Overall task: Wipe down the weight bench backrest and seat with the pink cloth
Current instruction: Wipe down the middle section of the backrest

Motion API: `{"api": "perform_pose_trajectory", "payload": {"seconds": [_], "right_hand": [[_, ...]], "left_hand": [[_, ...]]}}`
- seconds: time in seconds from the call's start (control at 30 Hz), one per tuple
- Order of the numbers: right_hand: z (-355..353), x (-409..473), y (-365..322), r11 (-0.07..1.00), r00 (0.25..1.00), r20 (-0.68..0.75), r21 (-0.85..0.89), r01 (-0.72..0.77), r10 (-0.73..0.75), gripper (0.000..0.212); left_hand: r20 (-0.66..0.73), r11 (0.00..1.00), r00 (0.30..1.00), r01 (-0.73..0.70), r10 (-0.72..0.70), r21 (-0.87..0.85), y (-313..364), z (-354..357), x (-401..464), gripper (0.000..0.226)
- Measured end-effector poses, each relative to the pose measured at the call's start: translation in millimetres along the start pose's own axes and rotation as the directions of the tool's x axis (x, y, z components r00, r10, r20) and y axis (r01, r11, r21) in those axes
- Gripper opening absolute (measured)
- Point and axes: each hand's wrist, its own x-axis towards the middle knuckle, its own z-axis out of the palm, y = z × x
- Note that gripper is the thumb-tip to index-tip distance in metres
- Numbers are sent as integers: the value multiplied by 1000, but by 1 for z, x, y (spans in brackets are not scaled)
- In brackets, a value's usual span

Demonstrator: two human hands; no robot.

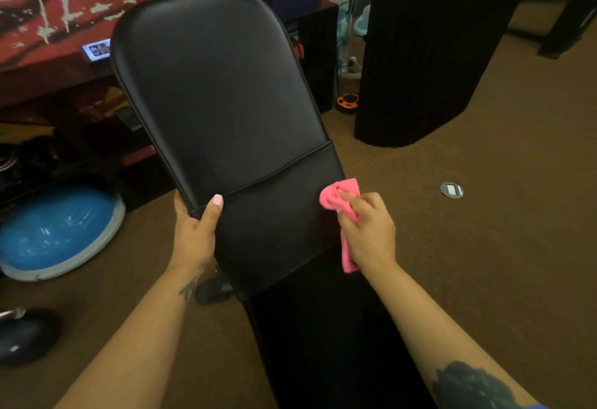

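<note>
The black padded backrest (219, 95) of the weight bench tilts up and away from me, filling the middle of the view. Its seat (323, 337) runs dark and low toward me between my forearms. My left hand (193, 231) grips the backrest's lower left edge, thumb on the front face just below a seam. My right hand (368, 231) holds the bunched pink cloth (339, 195) against the backrest's lower right edge, with a tail of cloth hanging below the palm.
A blue half-dome balance trainer (58, 231) lies on the brown carpet at left, a dark kettlebell (22, 334) nearer me. A black ribbed column (426, 53) stands at right, a floor outlet (451, 189) beyond my right hand. A phone (97, 49) rests on the red ledge.
</note>
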Motion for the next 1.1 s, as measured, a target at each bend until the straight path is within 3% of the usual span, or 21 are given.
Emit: {"api": "perform_pose_trajectory", "payload": {"seconds": [0.17,0.27,0.43,0.5,0.63,0.83,0.93,1.03,1.1], "right_hand": [[-7,8,17,992,992,-62,-49,-113,109,23],[6,6,0,1000,998,-65,-5,1,-1,28],[7,-35,23,954,955,88,-70,291,-285,38],[0,-32,36,942,949,89,-125,312,-303,36],[5,-24,25,971,978,-7,-117,207,-210,35],[17,-62,26,920,923,124,-101,378,-365,39],[6,-55,38,934,945,56,-145,328,-323,36],[13,-51,26,965,972,-11,-128,231,-234,35],[23,-61,12,958,962,28,-97,272,-270,36]], "left_hand": [[-1,999,1000,-8,8,44,-6,-5,5,66],[0,999,1000,-3,3,46,-8,-6,6,68],[-3,1000,1000,-1,1,21,-9,-5,5,69],[8,1000,1000,2,-2,21,-6,-5,4,73],[-10,1000,1000,28,-28,9,-6,-4,2,77],[3,978,984,178,-179,-106,-10,0,-13,75],[71,939,956,292,-283,-183,-20,-5,-24,95],[94,888,932,361,-349,-285,-32,-4,-37,72],[131,873,919,395,-373,-285,-39,-3,-45,83]]}}
